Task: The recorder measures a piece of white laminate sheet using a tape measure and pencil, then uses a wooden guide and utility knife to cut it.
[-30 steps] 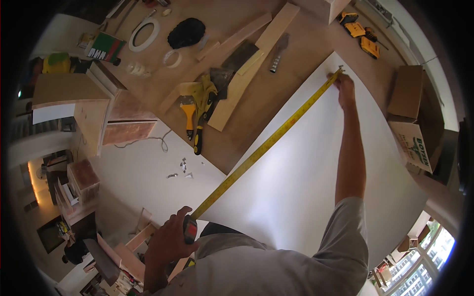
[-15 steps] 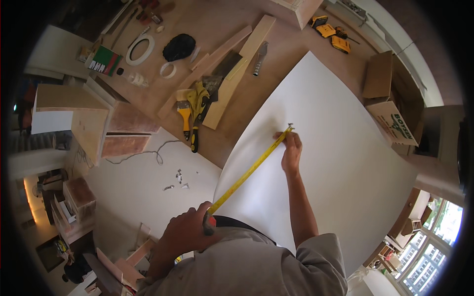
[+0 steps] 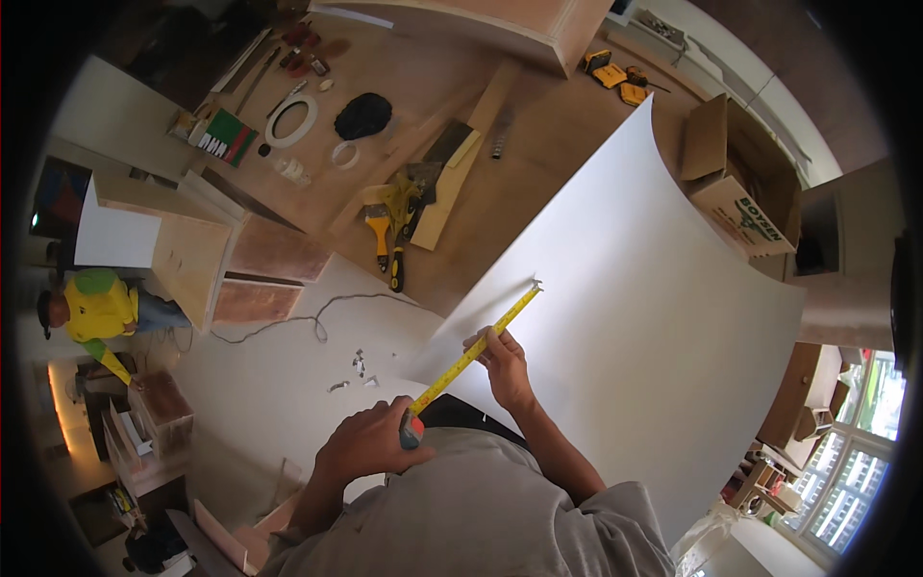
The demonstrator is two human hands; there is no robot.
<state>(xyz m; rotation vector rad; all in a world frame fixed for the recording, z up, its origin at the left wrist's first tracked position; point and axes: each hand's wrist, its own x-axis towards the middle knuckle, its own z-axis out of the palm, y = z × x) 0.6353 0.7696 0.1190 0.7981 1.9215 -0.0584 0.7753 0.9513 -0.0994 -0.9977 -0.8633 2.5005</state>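
My left hand (image 3: 365, 440) is wrapped round the case of a tape measure (image 3: 411, 430), close to my body. From the case a yellow tape blade (image 3: 450, 377) runs up and to the right, ending in a metal hook. My right hand (image 3: 508, 370) pinches the blade partway along, with the hook end sticking out past its fingers. Under the blade and right hand a large white sheet (image 3: 663, 260) curves over the work surface. Whether the hook touches the sheet, I cannot tell.
Beyond the sheet, a wooden table (image 3: 288, 207) holds a yellow paintbrush (image 3: 378, 231), wooden strips, a tape roll (image 3: 291, 121) and yellow power tools (image 3: 608, 72). An open cardboard box (image 3: 745, 197) stands right. At left are wooden cabinets (image 3: 264, 250) and a person in yellow (image 3: 101, 306).
My right hand has slid down the blade toward the case, leaving the hook end free. Less blade is out, and the white sheet's far corner has shifted right. A person in yellow has appeared at left.
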